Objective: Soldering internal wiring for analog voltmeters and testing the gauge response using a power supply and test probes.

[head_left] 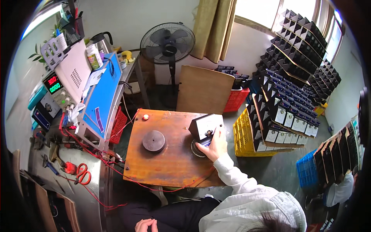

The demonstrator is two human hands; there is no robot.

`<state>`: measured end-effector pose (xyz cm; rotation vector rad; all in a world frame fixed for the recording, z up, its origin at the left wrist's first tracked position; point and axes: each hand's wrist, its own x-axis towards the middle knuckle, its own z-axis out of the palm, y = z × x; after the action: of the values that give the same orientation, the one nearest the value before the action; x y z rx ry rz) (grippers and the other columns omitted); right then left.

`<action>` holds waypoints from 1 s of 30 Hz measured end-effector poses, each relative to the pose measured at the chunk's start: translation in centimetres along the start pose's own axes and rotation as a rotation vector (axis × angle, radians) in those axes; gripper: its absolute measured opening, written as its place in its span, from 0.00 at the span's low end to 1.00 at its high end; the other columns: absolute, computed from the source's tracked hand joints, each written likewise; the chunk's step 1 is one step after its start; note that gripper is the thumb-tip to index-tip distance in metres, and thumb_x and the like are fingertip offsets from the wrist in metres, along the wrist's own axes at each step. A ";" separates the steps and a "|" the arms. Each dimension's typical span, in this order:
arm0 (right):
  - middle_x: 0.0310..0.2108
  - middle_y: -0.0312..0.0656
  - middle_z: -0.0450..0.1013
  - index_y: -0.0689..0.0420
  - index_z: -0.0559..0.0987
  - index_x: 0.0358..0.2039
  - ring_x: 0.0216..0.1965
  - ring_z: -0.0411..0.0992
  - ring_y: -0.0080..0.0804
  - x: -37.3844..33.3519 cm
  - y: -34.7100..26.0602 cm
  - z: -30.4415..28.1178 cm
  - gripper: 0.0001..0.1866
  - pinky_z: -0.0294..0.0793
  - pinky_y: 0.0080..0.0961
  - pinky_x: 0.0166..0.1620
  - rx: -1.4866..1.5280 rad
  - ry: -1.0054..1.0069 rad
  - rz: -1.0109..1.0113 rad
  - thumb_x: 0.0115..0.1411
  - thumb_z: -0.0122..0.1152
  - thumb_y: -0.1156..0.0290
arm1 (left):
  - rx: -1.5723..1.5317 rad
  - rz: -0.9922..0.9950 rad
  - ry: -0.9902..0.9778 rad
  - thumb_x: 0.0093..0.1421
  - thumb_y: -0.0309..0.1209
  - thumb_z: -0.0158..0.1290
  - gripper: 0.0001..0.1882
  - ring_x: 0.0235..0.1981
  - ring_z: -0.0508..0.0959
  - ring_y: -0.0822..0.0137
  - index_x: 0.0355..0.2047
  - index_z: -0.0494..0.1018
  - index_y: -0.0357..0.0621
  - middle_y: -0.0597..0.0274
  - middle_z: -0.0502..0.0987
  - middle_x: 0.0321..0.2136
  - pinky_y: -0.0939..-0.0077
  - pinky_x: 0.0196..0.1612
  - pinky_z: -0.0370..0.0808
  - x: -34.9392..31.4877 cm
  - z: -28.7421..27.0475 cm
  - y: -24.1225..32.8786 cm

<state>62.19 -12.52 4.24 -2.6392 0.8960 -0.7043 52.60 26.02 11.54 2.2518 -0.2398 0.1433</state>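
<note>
My right hand (pixel 217 146) grips a black panel meter (pixel 203 127) with a white face at the right side of the wooden work table (pixel 177 166). The meter is tilted, above or against a dark round base (pixel 197 150) partly covered by my hand. At the bottom edge, my left hand (pixel 146 225) is by my lap with its fingers curled together. Whatever may lie inside those fingers is hidden. Left of the meter stands a dark round disc (pixel 154 140) on the table. A small red button or lamp (pixel 145 116) sits at the table's far left corner.
Red wires (pixel 154 188) run along the table's near edge from the side bench with a power supply (pixel 54 83). At right, a yellow crate (pixel 243 135) bears stacked meters (pixel 286 116). Behind the table are a brown board (pixel 205 89) and a fan (pixel 168 42).
</note>
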 end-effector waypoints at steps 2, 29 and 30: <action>0.55 0.63 0.62 0.70 0.56 0.63 0.53 0.68 0.61 0.0 0.0 0.0 0.60 0.72 0.46 0.54 -0.006 -0.001 0.007 0.42 0.77 0.44 | -0.022 0.000 -0.038 0.56 0.24 0.64 0.07 0.29 0.79 0.56 0.25 0.77 0.36 0.52 0.80 0.27 0.69 0.39 0.78 0.0 0.4 -0.2; 0.57 0.65 0.61 0.74 0.57 0.63 0.58 0.63 0.62 -0.3 -0.1 0.3 0.60 0.64 0.45 0.62 0.013 -0.011 -0.048 0.42 0.76 0.44 | -0.002 -0.286 -0.216 0.63 0.28 0.58 0.14 0.37 0.80 0.53 0.48 0.76 0.40 0.50 0.80 0.36 0.66 0.46 0.76 -2.8 -1.1 -3.5; 0.57 0.66 0.62 0.74 0.57 0.63 0.58 0.63 0.62 -0.2 -0.2 0.3 0.60 0.64 0.45 0.62 0.000 -0.020 -0.068 0.42 0.77 0.44 | 0.021 -0.270 -0.198 0.62 0.27 0.58 0.14 0.38 0.80 0.53 0.49 0.76 0.40 0.50 0.79 0.36 0.65 0.46 0.76 -3.2 -1.5 -3.7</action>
<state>62.27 -12.16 4.02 -2.6829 0.8041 -0.6930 50.22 29.84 9.16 2.2956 -0.0364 -0.2215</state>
